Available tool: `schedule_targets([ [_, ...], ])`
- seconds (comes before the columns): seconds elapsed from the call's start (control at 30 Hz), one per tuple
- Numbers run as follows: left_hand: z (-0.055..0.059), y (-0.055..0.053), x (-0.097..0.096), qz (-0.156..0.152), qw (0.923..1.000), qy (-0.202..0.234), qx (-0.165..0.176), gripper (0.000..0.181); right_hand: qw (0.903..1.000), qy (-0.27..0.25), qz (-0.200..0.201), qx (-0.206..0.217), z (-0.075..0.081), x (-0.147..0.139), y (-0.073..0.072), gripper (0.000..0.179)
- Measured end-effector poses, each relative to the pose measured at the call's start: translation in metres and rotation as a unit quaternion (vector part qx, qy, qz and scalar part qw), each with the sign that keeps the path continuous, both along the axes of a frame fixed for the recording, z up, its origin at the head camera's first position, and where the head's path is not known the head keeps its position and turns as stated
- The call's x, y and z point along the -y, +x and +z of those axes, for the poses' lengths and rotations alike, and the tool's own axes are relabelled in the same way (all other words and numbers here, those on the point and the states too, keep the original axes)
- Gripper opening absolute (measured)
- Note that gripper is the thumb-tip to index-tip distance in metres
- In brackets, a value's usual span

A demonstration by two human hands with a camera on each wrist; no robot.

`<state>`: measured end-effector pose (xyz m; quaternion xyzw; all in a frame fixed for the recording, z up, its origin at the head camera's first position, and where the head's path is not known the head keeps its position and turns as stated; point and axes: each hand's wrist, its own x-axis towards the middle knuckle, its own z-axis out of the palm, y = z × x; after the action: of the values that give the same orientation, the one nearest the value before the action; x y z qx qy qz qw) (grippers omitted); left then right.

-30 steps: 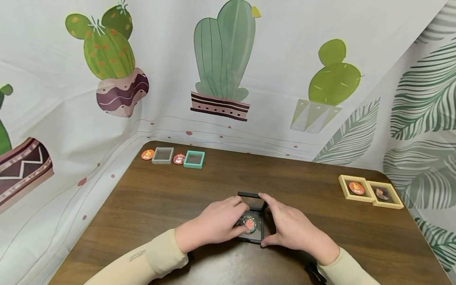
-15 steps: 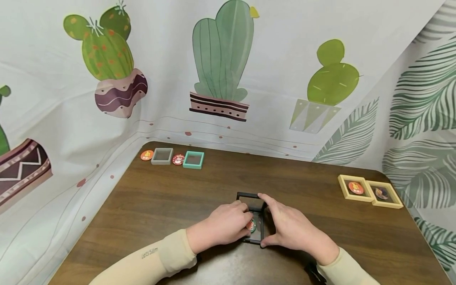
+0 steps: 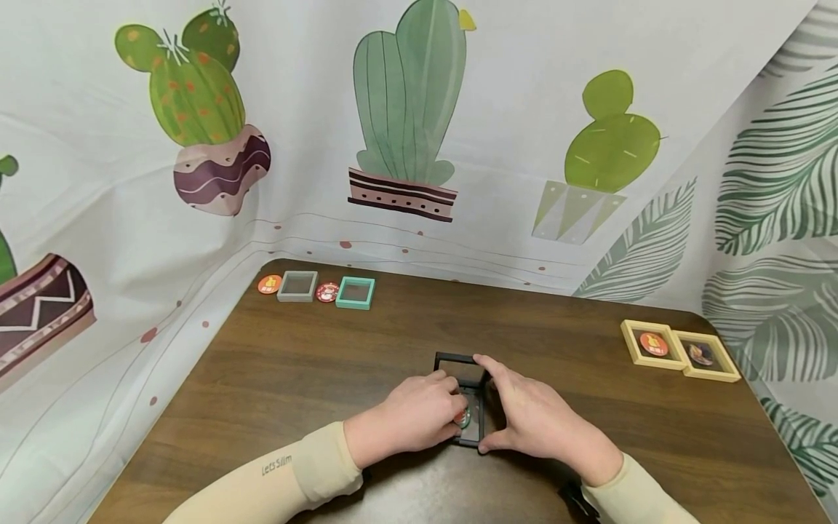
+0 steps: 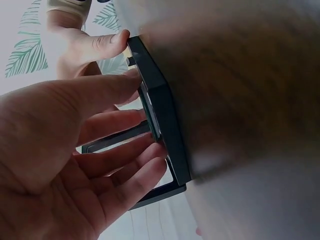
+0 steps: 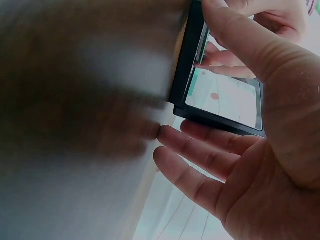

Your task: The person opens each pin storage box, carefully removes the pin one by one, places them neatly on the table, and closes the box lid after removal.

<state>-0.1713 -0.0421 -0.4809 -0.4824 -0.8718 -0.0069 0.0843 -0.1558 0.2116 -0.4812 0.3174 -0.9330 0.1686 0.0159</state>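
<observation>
A black-framed display case (image 3: 482, 416) lies opened on the table, its clear-windowed lid (image 3: 456, 357) standing up at the far side. Inside sits a round green-and-red badge (image 3: 464, 418), mostly covered by my left hand (image 3: 419, 411). Thumb and fingers of that hand pinch the badge at its edges, close over the case's window, as the left wrist view shows with the badge (image 4: 151, 117) seen edge-on. My right hand (image 3: 540, 416) holds the case along its right side, thumb at the near corner and index finger at the lid's upper corner; its other fingers extend behind.
At the back left are an orange badge (image 3: 269, 284), a grey case (image 3: 297, 287), a red badge (image 3: 327, 292) and a teal case (image 3: 356, 293). Two yellow cases (image 3: 655, 345) with badges inside lie at the right. A cactus-print cloth (image 3: 511, 145) hangs behind the table.
My left hand has shifted right, over the case, and now covers more of the badge, which has moved slightly right. My right hand keeps its hold on the case.
</observation>
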Motion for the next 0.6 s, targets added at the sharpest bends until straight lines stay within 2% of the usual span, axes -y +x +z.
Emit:
schedule_targets([
  [0.17, 0.005, 0.001, 0.003, -0.005, 0.9999, 0.011, 0.005, 0.018, 1.0000, 0.001, -0.001, 0.002, 0.001, 0.000, 0.000, 0.135],
  [0.4, 0.020, 0.000, 0.016, 0.005, 0.9979, 0.033, 0.056, 0.022, 1.0000, 0.000, 0.000, 0.003, 0.001, 0.000, 0.000, 0.135],
  [0.6, 0.034, -0.005, 0.041, 0.002, 0.9937, 0.060, 0.095, 0.021, 1.0000, 0.004, 0.001, 0.000, 0.001, 0.000, 0.000, 0.136],
])
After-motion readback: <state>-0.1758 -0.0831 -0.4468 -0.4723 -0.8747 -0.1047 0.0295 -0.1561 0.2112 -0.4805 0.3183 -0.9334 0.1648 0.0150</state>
